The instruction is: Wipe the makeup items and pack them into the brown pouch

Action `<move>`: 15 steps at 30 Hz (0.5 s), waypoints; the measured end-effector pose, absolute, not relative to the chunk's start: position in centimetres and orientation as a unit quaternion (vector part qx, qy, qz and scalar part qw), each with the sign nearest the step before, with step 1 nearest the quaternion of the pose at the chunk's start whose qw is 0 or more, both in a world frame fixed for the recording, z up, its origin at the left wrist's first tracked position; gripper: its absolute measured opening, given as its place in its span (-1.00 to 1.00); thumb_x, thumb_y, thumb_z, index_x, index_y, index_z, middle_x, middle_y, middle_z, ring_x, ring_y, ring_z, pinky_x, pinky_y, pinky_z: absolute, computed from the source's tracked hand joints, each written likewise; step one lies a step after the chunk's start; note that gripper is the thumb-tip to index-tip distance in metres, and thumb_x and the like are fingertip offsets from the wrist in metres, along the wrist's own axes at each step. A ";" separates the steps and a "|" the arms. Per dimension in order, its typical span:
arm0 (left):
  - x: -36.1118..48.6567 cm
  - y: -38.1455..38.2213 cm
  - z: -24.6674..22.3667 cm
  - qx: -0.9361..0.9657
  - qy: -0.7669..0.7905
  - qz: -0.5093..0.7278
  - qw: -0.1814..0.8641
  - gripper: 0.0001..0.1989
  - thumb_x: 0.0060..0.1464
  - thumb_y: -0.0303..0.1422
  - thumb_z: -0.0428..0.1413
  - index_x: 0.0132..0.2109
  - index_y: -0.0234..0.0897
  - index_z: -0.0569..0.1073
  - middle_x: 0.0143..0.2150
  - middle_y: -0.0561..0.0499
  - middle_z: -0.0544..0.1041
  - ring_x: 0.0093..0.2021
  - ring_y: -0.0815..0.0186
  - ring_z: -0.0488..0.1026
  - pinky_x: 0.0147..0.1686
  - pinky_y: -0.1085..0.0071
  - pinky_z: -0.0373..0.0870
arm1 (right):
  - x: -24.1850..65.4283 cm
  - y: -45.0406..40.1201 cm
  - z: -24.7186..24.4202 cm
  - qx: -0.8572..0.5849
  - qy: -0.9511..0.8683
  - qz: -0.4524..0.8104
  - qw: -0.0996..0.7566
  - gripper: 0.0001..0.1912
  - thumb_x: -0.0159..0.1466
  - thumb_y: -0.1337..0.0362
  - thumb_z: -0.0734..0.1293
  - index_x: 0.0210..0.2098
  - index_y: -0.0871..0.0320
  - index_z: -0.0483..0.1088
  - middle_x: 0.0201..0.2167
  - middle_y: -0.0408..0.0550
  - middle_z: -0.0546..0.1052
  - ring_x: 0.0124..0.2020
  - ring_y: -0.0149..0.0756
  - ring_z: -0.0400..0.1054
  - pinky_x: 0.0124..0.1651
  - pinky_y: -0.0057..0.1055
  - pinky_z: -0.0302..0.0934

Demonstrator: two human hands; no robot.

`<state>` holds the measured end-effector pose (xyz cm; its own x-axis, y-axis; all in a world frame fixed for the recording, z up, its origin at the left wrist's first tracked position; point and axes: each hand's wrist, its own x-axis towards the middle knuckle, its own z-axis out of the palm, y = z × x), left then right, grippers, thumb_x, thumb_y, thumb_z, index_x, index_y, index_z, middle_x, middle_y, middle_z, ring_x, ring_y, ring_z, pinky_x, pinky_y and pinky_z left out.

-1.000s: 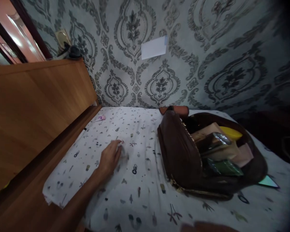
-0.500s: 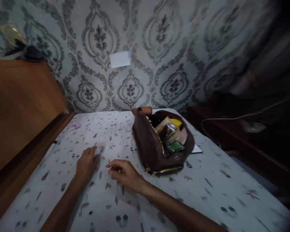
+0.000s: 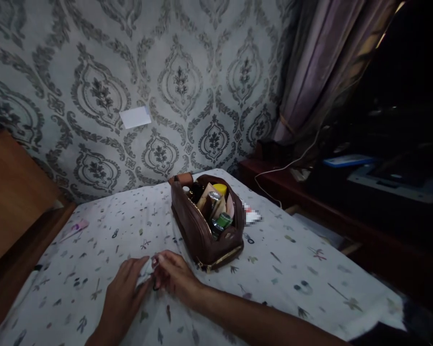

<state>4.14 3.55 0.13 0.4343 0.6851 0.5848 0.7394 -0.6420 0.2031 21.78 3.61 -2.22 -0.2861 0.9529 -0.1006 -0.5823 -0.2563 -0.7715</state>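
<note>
My left hand (image 3: 125, 286) is closed on a small clear packet (image 3: 146, 270) above the patterned white sheet. Touching the other side of that packet, my right hand (image 3: 175, 276) pinches it between thumb and fingers. The packet's contents are too small to make out. Just beyond my right hand stands a brown bag (image 3: 191, 230), its zip open at the top. Inside it are a yellow item (image 3: 220, 189), a green packet (image 3: 223, 220), a silvery item (image 3: 214, 195) and several others.
A pink packet (image 3: 78, 226) lies on the sheet (image 3: 130, 216) at the left, near the wooden headboard (image 3: 18, 192). Behind the bag is an orange-brown roll (image 3: 182, 179). A dark red cabinet (image 3: 292, 192) with a white cable (image 3: 274, 170) borders the right side.
The view has swung to the right. My right hand has come over to my left and now grips the clear packet too; before, it was apart and held nothing.
</note>
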 end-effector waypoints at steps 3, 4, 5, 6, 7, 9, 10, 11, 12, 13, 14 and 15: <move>5.0 3.3 1.1 -0.856 -0.392 -0.336 0.029 -0.72 0.27 -0.26 0.06 0.07 -0.13 0.51 -0.12 -0.04 0.62 -0.12 0.18 0.58 -0.16 0.34 0.55 | 21.9 3.9 -2.2 -0.292 -0.303 0.734 0.534 -0.31 -0.04 -0.31 0.51 -0.35 0.19 0.35 -0.59 -0.25 0.41 -0.66 -0.54 0.25 -0.63 -0.55 -0.05; 5.1 3.3 1.2 -0.854 -0.393 -0.341 0.008 -0.73 0.27 -0.26 0.07 0.06 -0.13 0.51 -0.12 -0.04 0.62 -0.12 0.19 0.58 -0.13 0.34 0.55 | 21.9 3.9 -2.2 -0.291 -0.302 0.733 0.536 -0.32 -0.05 -0.30 0.51 -0.36 0.20 0.36 -0.60 -0.25 0.40 -0.66 -0.54 0.23 -0.63 -0.55 -0.07; 5.3 3.3 1.3 -0.847 -0.402 -0.346 -0.022 -0.74 0.26 -0.25 0.08 0.05 -0.14 0.52 -0.12 -0.04 0.63 -0.11 0.19 0.58 -0.10 0.33 0.54 | 22.0 3.9 -2.2 -0.288 -0.300 0.733 0.538 -0.32 -0.05 -0.28 0.52 -0.36 0.21 0.38 -0.60 -0.25 0.40 -0.66 -0.55 0.23 -0.62 -0.55 -0.07; 5.4 3.4 1.2 -0.834 -0.419 -0.354 -0.057 -0.74 0.26 -0.23 0.08 0.03 -0.15 0.52 -0.12 -0.04 0.63 -0.10 0.19 0.58 -0.06 0.31 0.53 | 22.1 3.9 -2.2 -0.282 -0.299 0.735 0.540 -0.34 -0.04 -0.26 0.54 -0.35 0.23 0.41 -0.60 -0.25 0.40 -0.65 -0.55 0.22 -0.61 -0.55 -0.07; 5.5 3.4 1.1 -0.814 -0.441 -0.367 -0.094 -0.73 0.26 -0.20 0.08 0.01 -0.17 0.53 -0.11 -0.05 0.63 -0.09 0.18 0.58 -0.04 0.29 0.53 | 22.2 3.9 -2.1 -0.276 -0.296 0.738 0.540 -0.35 -0.04 -0.24 0.55 -0.34 0.24 0.43 -0.59 -0.24 0.40 -0.64 -0.55 0.22 -0.60 -0.54 -0.07; 5.6 3.4 0.8 -0.757 -0.491 -0.398 -0.167 -0.66 0.24 -0.10 0.07 -0.02 -0.21 0.53 -0.07 -0.10 0.63 -0.05 0.13 0.57 0.00 0.23 0.51 | 22.4 3.8 -2.1 -0.266 -0.289 0.746 0.537 -0.37 -0.02 -0.18 0.57 -0.29 0.26 0.47 -0.55 -0.21 0.43 -0.62 -0.55 0.23 -0.58 -0.54 -0.05; 5.7 3.4 0.7 -0.725 -0.515 -0.411 -0.202 -0.61 0.22 -0.05 0.07 -0.03 -0.23 0.53 -0.06 -0.12 0.63 -0.04 0.10 0.57 0.01 0.20 0.50 | 22.5 3.8 -2.1 -0.264 -0.286 0.750 0.535 -0.37 -0.02 -0.16 0.58 -0.26 0.26 0.49 -0.52 -0.20 0.45 -0.61 -0.55 0.24 -0.57 -0.54 -0.05; 5.8 3.4 0.7 -0.692 -0.538 -0.420 -0.234 -0.57 0.19 0.00 0.08 -0.04 -0.25 0.53 -0.06 -0.12 0.63 -0.03 0.07 0.57 0.02 0.19 0.50 | 22.5 3.8 -2.1 -0.263 -0.283 0.754 0.531 -0.37 -0.03 -0.15 0.59 -0.24 0.25 0.49 -0.50 -0.19 0.46 -0.60 -0.54 0.26 -0.56 -0.54 -0.04; 5.9 3.4 0.7 -0.660 -0.557 -0.428 -0.264 -0.52 0.14 0.05 0.10 -0.04 -0.26 0.53 -0.08 -0.11 0.63 -0.05 0.06 0.57 0.01 0.19 0.50 | 22.5 3.8 -2.2 -0.264 -0.283 0.756 0.528 -0.36 -0.04 -0.14 0.59 -0.22 0.24 0.50 -0.49 -0.19 0.47 -0.60 -0.53 0.27 -0.56 -0.54 -0.03; 5.9 3.3 0.8 -0.628 -0.573 -0.436 -0.295 -0.48 0.10 0.08 0.13 -0.05 -0.27 0.53 -0.12 -0.10 0.64 -0.09 0.05 0.58 -0.03 0.19 0.52 | 22.5 3.8 -2.3 -0.264 -0.285 0.756 0.527 -0.35 -0.04 -0.14 0.60 -0.20 0.24 0.50 -0.49 -0.19 0.47 -0.59 -0.52 0.29 -0.56 -0.54 -0.02; 6.0 3.3 0.8 -0.594 -0.584 -0.443 -0.330 -0.45 0.06 0.11 0.15 -0.04 -0.27 0.52 -0.17 -0.07 0.64 -0.13 0.05 0.59 -0.09 0.21 0.54 | 22.5 3.8 -2.4 -0.263 -0.291 0.754 0.527 -0.34 -0.04 -0.15 0.59 -0.18 0.23 0.50 -0.49 -0.19 0.47 -0.59 -0.52 0.30 -0.56 -0.54 0.00; 6.1 3.2 0.9 -0.557 -0.591 -0.453 -0.369 -0.41 0.01 0.13 0.18 -0.03 -0.27 0.50 -0.21 -0.05 0.64 -0.19 0.06 0.60 -0.17 0.24 0.55 | 22.5 3.8 -2.5 -0.263 -0.300 0.751 0.527 -0.34 -0.03 -0.16 0.58 -0.17 0.23 0.50 -0.49 -0.19 0.46 -0.58 -0.51 0.31 -0.56 -0.54 0.02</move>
